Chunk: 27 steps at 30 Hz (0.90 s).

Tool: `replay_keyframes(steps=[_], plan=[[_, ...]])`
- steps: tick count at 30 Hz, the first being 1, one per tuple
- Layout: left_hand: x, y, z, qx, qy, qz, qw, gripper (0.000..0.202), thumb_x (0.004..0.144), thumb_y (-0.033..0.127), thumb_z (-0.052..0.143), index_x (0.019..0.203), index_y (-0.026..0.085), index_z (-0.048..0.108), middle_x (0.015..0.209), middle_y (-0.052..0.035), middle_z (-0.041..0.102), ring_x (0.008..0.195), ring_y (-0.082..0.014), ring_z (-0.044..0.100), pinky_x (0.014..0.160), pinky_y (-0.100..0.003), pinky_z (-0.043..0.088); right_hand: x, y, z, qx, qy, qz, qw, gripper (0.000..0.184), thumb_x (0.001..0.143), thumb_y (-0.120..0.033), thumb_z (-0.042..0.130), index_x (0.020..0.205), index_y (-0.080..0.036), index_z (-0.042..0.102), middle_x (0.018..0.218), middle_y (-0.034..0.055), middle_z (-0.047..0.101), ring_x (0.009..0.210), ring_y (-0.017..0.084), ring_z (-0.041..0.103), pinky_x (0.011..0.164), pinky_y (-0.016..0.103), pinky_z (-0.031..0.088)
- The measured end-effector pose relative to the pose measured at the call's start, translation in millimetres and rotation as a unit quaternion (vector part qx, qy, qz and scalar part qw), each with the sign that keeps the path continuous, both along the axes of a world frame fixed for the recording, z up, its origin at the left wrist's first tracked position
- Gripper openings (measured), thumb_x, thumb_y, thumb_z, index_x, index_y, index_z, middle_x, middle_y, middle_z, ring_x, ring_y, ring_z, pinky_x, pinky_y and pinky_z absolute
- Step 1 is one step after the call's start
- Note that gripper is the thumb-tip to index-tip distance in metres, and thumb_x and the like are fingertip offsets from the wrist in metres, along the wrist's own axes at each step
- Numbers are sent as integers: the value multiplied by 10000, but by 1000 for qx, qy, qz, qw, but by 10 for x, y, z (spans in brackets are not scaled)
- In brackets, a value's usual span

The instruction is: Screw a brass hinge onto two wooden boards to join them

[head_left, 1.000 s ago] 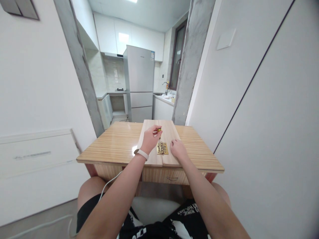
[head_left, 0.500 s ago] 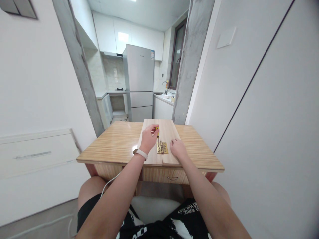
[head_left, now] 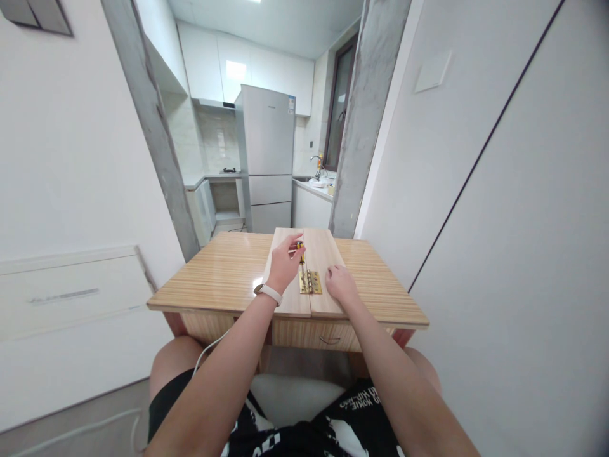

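Observation:
My left hand [head_left: 285, 263], with a white watch on its wrist, holds a screwdriver [head_left: 301, 251] by its yellow and black handle. Thumb and fingertips pinch the handle while the index finger is stretched out past it. The shaft points down at the left leaf of a brass hinge [head_left: 310, 283]. This hinge lies opened flat across the seam of two pale wooden boards, a left board [head_left: 292, 308] and a right board [head_left: 321, 247]. Small screws seem to stand in its holes. On the right board rests my right hand [head_left: 340, 283], fingers curled in, just beside the hinge.
Both boards lie on a striped wooden table [head_left: 219, 270] with a drawer handle [head_left: 329, 341] at its front. A white cable [head_left: 209, 346] hangs at the left near my leg. Beyond the table stand a grey fridge [head_left: 269, 139] and a sink counter [head_left: 311, 203].
The fingers of my left hand have opened a little around the screwdriver handle, the index finger stretching farther up. My right hand, the hinge and the boards have stayed in place.

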State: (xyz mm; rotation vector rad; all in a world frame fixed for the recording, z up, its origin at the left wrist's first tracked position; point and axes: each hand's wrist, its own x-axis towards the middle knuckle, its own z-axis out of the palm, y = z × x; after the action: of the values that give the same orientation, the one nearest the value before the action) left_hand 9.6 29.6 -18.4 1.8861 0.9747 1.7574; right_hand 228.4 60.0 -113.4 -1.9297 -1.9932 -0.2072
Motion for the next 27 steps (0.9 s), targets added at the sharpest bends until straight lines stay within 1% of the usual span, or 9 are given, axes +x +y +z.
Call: replay_keyframes(steps=[2, 4, 8, 10, 13, 17, 20, 24, 27], plan=[[9, -4, -9, -4, -6, -10, 1000, 243, 947, 230, 656, 1189, 229, 679, 1093, -72, 733, 948, -174, 723, 812, -314, 635, 0, 3, -3, 1, -2, -1, 1000, 369, 1048, -339, 395, 1083, -181, 727, 1144, 144, 693, 1141, 241, 583, 1033, 320, 369], [17, -8, -12, 1, -5, -10, 1000, 165, 941, 247, 665, 1099, 213, 697, 1084, -69, 730, 924, -167, 722, 821, -318, 638, 0, 6, -10, 5, -4, 1, 1000, 373, 1050, -338, 385, 1088, -187, 724, 1143, 143, 691, 1139, 243, 584, 1030, 326, 373], [27, -8, -3, 23, 3, 18, 1000, 164, 871, 263, 757, 1017, 201, 713, 1060, -68, 693, 889, -161, 708, 782, -306, 639, 4, 13, -24, 11, -1, 4, 1000, 369, 1050, -336, 381, 1090, -194, 720, 1143, 141, 688, 1148, 240, 582, 1039, 327, 368], [30, 0, 0, 27, 6, 32, 999, 159, 863, 255, 767, 1001, 199, 713, 1041, -67, 684, 855, -156, 702, 750, -299, 633, 7, 16, -30, 13, -1, 2, 1000, 363, 1048, -338, 388, 1083, -192, 719, 1134, 139, 690, 1146, 239, 584, 1040, 326, 368], [35, 15, -6, 22, 8, 33, 999, 135, 890, 219, 727, 1024, 201, 714, 1027, -70, 699, 863, -161, 705, 764, -306, 629, 14, 20, -37, 17, -3, 2, 1000, 355, 1044, -337, 397, 1073, -188, 718, 1124, 137, 692, 1137, 239, 586, 1029, 327, 374], [51, 11, -15, 6, 15, -11, 1000, 195, 940, 197, 654, 1125, 218, 711, 1036, -75, 733, 929, -178, 724, 800, -313, 631, 13, 21, -39, 23, -4, 4, 1000, 351, 1044, -341, 403, 1057, -186, 717, 1118, 133, 693, 1121, 239, 590, 1015, 324, 381], [60, -7, -9, 8, 10, -18, 1000, 195, 951, 221, 642, 1134, 224, 711, 1038, -67, 733, 943, -171, 720, 811, -309, 633, 5, 17, -33, 20, -3, 0, 1000, 355, 1046, -342, 398, 1067, -186, 716, 1129, 138, 690, 1135, 238, 584, 1030, 323, 372], [53, -9, 2, 32, 4, 24, 999, 147, 886, 275, 744, 1013, 205, 722, 1043, -66, 693, 871, -151, 696, 780, -300, 631, 0, 8, -20, 17, -4, 2, 1000, 362, 1050, -341, 388, 1070, -187, 715, 1132, 142, 687, 1134, 239, 584, 1028, 327, 371], [38, 18, -4, 32, -1, 49, 998, 120, 868, 255, 762, 966, 200, 720, 1009, -61, 687, 824, -144, 685, 754, -295, 622, 1, 4, -14, 7, -3, 3, 1000, 370, 1054, -339, 377, 1087, -190, 714, 1145, 144, 684, 1140, 240, 581, 1022, 330, 370]])
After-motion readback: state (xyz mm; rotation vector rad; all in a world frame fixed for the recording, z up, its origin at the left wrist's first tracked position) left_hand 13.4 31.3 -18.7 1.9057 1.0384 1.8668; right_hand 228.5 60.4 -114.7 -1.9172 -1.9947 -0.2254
